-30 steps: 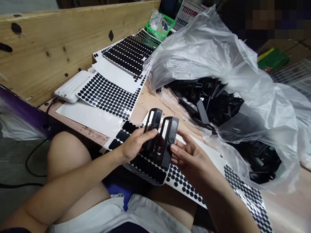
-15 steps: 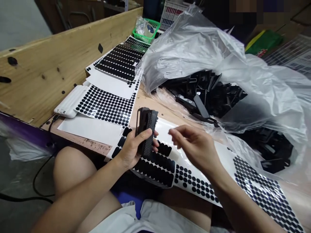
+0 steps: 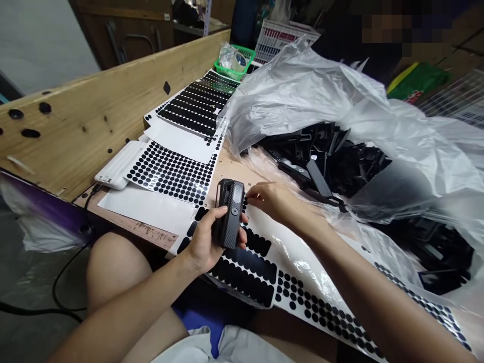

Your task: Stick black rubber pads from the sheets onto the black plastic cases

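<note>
My left hand (image 3: 206, 242) is wrapped round a black plastic case (image 3: 229, 217) with a carbon-weave texture, held upright over the sheets. Its face shows a pale oblong patch and a small round fitting, and a thin loop stands along its left side. Close to the case's upper right edge, my right hand (image 3: 270, 199) has thumb and forefinger pinched together; whatever lies between them is too small to make out. Beneath the case lies a stack of black sticker sheets (image 3: 245, 275) with scalloped rows. A sheet of round black stickers (image 3: 321, 307) extends to the right.
A clear plastic bag (image 3: 302, 85) spreads over the right side, full of black plastic parts (image 3: 328, 156). More dot sheets (image 3: 172, 169) and a white power bank (image 3: 121, 164) lie at left, along a wooden board (image 3: 113, 96). A green basket (image 3: 242, 55) stands behind.
My right hand has moved left, close to the case. The case has turned in my left hand, so its face with the round fitting now shows. The view has shifted slightly.
</note>
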The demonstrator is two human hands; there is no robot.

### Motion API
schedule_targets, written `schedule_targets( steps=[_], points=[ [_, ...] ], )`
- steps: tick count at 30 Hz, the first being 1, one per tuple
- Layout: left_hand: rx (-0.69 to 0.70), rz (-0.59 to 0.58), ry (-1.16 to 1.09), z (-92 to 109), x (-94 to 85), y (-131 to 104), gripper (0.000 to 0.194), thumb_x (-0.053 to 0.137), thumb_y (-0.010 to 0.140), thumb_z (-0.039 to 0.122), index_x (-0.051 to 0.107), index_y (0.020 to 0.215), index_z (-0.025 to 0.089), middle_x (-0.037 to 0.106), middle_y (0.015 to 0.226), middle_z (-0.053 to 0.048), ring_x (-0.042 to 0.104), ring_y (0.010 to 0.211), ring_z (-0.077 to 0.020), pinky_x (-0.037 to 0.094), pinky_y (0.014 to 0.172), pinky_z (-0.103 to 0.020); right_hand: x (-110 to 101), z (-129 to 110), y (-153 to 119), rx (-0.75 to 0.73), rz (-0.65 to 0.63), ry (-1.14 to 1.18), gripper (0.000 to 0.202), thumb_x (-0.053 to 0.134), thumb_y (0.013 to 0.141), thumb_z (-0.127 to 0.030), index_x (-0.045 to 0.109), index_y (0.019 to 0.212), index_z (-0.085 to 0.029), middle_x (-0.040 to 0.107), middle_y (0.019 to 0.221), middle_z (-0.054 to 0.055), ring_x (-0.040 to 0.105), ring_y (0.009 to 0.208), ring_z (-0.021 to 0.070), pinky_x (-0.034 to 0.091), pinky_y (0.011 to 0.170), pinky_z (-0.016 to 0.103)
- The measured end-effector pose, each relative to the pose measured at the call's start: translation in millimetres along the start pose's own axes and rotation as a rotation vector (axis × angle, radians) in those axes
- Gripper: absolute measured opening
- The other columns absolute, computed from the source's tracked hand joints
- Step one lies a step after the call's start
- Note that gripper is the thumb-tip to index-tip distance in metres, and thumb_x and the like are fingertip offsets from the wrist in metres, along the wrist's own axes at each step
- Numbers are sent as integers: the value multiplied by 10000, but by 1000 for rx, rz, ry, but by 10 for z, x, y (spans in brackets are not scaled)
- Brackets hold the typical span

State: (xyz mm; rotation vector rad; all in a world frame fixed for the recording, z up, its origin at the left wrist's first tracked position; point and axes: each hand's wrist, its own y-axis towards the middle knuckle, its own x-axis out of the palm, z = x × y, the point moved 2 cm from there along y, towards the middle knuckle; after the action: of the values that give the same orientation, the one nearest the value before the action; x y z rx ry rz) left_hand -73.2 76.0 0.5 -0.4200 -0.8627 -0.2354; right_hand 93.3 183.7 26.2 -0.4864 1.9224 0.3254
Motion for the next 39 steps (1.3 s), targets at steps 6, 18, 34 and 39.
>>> schedule_targets(
  steps=[6,18,34,39],
  points=[
    [27,1,-50,15,14,4,377,711,833,493,719,912,124,717,819,-69,645,570,-140,541,525,-236,-131,-32,169,-17,-122,92,187,695,700,-36,733,660,-214,733,690,26,616,640,180,421,642,302],
    [34,-10,93,6,51,-5,495,741,816,597,689,892,111,683,692,-50,621,517,-125,528,489,-216,-174,-425,-608,450,-149,1203,417,912,639,-535,673,739,-209,601,666,-27,566,612,112,509,567,246],
    [9,-17,172,-23,47,-4,531,749,794,634,673,886,117,688,621,-53,639,520,-135,541,488,-204,-186,-655,-649,433,-75,1166,407,942,594,-513,735,716,-184,631,577,-25,534,509,92,420,512,246],
    [11,-19,163,-34,47,-5,527,747,800,635,677,872,117,679,614,-50,627,510,-127,537,484,-198,-208,-677,-655,401,-43,1099,434,932,603,-548,732,729,-185,676,607,0,589,531,114,448,514,249]
  ],
)
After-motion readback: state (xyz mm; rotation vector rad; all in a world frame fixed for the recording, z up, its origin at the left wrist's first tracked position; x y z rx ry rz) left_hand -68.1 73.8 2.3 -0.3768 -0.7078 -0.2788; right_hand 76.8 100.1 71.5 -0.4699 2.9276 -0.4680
